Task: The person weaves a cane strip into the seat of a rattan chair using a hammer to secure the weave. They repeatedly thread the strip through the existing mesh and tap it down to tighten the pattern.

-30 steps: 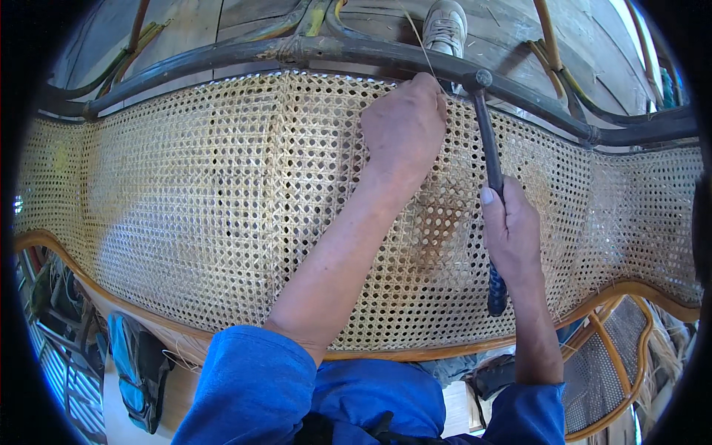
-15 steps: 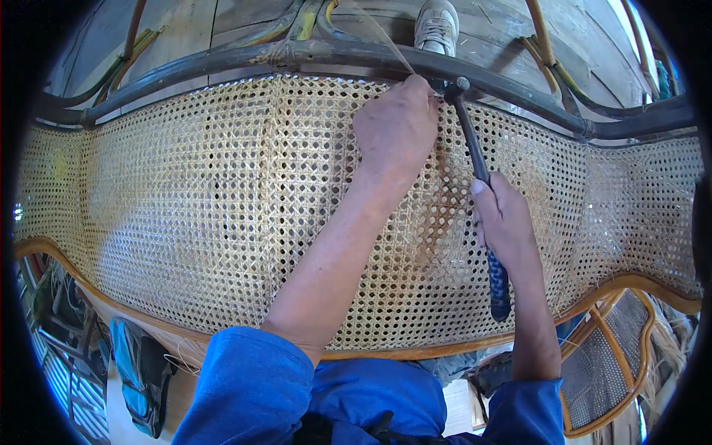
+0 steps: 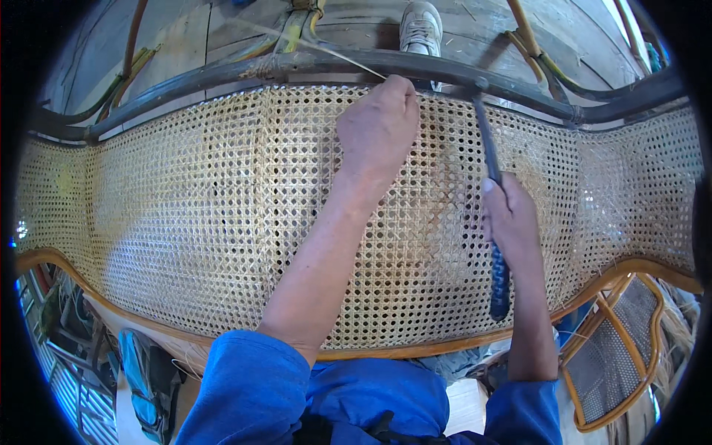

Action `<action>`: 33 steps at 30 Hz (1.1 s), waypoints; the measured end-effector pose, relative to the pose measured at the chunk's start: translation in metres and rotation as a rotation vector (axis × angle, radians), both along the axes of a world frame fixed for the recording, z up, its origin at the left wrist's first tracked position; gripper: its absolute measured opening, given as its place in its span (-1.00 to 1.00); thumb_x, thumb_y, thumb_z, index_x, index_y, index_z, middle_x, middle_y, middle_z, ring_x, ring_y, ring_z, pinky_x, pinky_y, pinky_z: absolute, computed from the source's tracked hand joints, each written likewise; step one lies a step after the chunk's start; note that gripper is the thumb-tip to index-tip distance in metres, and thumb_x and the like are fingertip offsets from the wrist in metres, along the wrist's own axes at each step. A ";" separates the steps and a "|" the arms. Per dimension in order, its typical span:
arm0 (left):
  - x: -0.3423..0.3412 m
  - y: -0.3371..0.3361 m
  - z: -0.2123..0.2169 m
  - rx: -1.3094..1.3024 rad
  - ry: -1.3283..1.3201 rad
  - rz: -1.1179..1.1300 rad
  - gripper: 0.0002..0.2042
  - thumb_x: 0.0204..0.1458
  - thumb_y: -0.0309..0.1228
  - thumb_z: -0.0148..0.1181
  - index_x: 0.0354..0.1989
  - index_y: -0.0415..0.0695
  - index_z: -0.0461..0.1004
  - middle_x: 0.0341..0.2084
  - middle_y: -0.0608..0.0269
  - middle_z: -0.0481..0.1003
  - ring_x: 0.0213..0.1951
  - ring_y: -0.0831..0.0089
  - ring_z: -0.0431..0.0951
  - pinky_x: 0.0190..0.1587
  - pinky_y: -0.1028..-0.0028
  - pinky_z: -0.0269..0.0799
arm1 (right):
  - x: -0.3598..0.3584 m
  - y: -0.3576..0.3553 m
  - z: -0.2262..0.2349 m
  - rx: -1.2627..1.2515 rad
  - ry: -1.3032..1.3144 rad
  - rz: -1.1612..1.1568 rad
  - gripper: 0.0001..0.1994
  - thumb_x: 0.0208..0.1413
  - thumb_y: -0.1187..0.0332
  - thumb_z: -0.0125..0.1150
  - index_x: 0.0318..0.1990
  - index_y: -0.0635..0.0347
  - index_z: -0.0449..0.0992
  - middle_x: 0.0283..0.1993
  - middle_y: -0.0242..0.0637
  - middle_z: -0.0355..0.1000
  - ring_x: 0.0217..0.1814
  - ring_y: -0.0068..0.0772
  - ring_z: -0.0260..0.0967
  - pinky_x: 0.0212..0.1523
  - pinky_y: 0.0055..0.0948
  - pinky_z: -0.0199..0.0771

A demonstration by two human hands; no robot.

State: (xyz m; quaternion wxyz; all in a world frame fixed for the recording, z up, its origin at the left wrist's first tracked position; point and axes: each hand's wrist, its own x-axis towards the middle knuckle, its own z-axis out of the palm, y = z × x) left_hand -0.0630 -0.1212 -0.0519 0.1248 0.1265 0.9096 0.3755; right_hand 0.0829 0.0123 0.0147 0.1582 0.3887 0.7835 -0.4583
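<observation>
A woven cane panel [image 3: 185, 200] with small holes spreads in front of me, its far edge lying along a dark rail [image 3: 185, 79]. My left hand [image 3: 378, 126] is closed at that far edge, pinching a thin pale cane strip [image 3: 345, 59] that runs off to the upper left. Its fingertips are partly hidden. My right hand [image 3: 512, 219] grips a hammer [image 3: 490, 148] by the handle over the right part of the panel. The hammer's blurred head is near the dark rail, right of my left hand and apart from it. The black braided grip points toward me.
A brown curved rail [image 3: 415, 350] borders the panel's near side. At the lower left lies a teal and black bag [image 3: 144, 386]. A cane-framed piece with grey mesh [image 3: 604, 363] stands at the lower right. Beyond the dark rail, a shoe [image 3: 420, 30] rests on the plank floor.
My left hand has shifted left along the far edge, and the strip now leans lower toward the left. The hammer's head has moved right, away from my left hand.
</observation>
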 end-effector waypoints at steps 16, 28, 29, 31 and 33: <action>-0.037 0.017 0.022 -0.519 0.207 -0.603 -0.77 0.06 -0.29 0.02 -0.28 -0.15 0.54 -0.36 0.00 0.56 -0.22 0.01 0.55 -0.17 0.14 0.44 | 0.040 0.066 -0.004 0.831 0.198 0.211 -0.65 0.13 0.33 0.14 0.07 0.21 0.38 -0.10 -0.05 0.40 -0.08 -0.03 0.40 -0.05 -0.16 0.38; -0.067 0.028 0.019 -0.545 0.146 -0.795 -0.77 -0.02 -0.28 0.06 -0.40 -0.21 0.48 -0.43 -0.06 0.53 -0.30 -0.04 0.53 -0.22 0.07 0.40 | -0.057 0.004 -0.057 0.761 0.518 0.487 -0.69 0.04 0.43 0.07 -0.01 0.08 0.45 0.02 -0.24 0.38 0.16 -0.15 0.27 0.10 -0.16 0.32; -0.070 0.029 0.018 -0.536 0.131 -0.807 -0.77 -0.03 -0.29 0.05 -0.40 -0.22 0.48 -0.44 -0.08 0.52 -0.31 -0.05 0.53 -0.23 0.07 0.40 | -0.062 0.001 -0.063 0.799 0.469 0.510 -0.70 0.05 0.40 0.08 -0.01 0.08 0.45 0.03 -0.25 0.36 0.18 -0.15 0.25 0.10 -0.13 0.31; -0.073 0.031 0.016 -0.542 0.085 -0.824 -0.78 -0.04 -0.31 0.05 -0.40 -0.24 0.47 -0.45 -0.09 0.52 -0.32 -0.05 0.52 -0.24 0.08 0.39 | -0.064 -0.001 -0.071 0.803 0.457 0.521 -0.70 0.06 0.33 0.10 -0.01 0.07 0.44 0.04 -0.28 0.34 0.18 -0.15 0.23 0.08 -0.10 0.30; -0.077 0.032 0.019 -0.507 0.013 -0.844 -0.78 -0.06 -0.32 0.06 -0.41 -0.24 0.47 -0.47 -0.10 0.51 -0.34 -0.03 0.53 -0.25 0.10 0.39 | -0.064 -0.003 -0.074 0.823 0.460 0.526 -0.69 0.08 0.27 0.10 -0.01 0.07 0.44 0.02 -0.29 0.33 0.16 -0.15 0.22 0.06 -0.09 0.30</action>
